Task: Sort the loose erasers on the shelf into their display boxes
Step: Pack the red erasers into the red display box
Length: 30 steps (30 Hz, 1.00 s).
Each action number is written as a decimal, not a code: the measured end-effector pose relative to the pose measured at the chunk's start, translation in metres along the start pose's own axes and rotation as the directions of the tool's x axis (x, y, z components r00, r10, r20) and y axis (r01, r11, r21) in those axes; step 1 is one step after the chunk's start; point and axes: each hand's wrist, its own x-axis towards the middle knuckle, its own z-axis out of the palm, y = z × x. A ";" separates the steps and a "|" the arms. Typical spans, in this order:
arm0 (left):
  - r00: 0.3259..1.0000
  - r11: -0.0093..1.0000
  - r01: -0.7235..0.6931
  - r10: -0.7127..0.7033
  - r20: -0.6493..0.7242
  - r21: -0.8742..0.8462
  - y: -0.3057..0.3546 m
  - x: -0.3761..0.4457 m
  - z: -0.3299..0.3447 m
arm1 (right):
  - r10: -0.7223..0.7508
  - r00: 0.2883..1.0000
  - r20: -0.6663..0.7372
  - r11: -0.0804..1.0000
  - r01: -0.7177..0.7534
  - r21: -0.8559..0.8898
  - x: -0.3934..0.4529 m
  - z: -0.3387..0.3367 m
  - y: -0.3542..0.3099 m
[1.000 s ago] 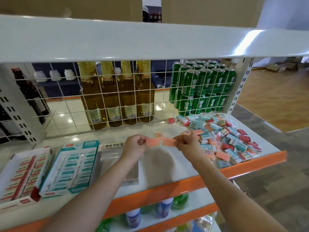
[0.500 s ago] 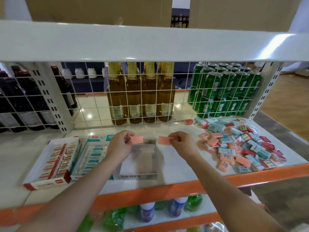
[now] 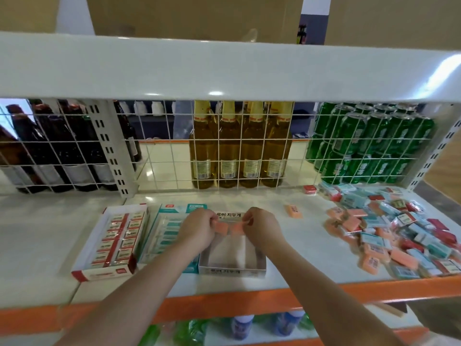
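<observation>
Shelf: white deck with orange front edge, wire grid at the back.

Behind the grid: dark bottles at left, amber bottles at centre, green cans at right.

Loose eraser pile: right end of the shelf; mixed orange, teal and red pieces, heaped and touching.

Red display box: left of centre; holds two columns of red-banded erasers, apparently full.

Teal display box: just right of the red box, touching or nearly so; rows of teal-banded erasers inside, partly hidden by the left forearm.

Clear display box: centre front, beside the teal box; Korean lettering on front wall and back flap; interior looks bare below the hands.

Left hand: fingers pinch one orange eraser over the far end of the clear box.

Right hand: fingers pinch a second orange eraser, side by side with the first.

Single orange eraser: lies alone between the hands and the pile.

Single red eraser: by the grid, near the pile.
</observation>
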 end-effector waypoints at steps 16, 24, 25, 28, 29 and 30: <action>0.982 0.953 -0.187 0.186 0.023 0.239 -0.011 0.017 0.007 | -0.151 0.988 0.023 0.938 0.151 -0.313 0.007 0.009 0.007; 0.956 0.931 -0.271 0.232 0.178 0.244 -0.016 0.025 0.008 | -0.217 0.973 0.085 0.890 0.233 -0.393 0.019 -0.003 0.014; 0.955 0.929 -0.276 0.237 0.179 0.246 -0.016 0.026 0.008 | -0.216 0.971 0.102 0.885 0.239 -0.399 0.021 -0.004 0.014; 0.946 0.909 -0.305 0.254 0.202 0.285 -0.016 0.030 0.006 | -0.222 0.964 0.146 0.876 0.263 -0.404 0.025 -0.006 0.015; 0.942 0.899 -0.317 0.260 0.214 0.303 -0.016 0.031 0.005 | -0.225 0.962 0.154 0.874 0.269 -0.406 0.026 -0.005 0.015; 0.938 0.889 -0.328 0.266 0.223 0.320 -0.016 0.031 0.005 | -0.224 0.962 0.157 0.873 0.270 -0.407 0.026 -0.005 0.014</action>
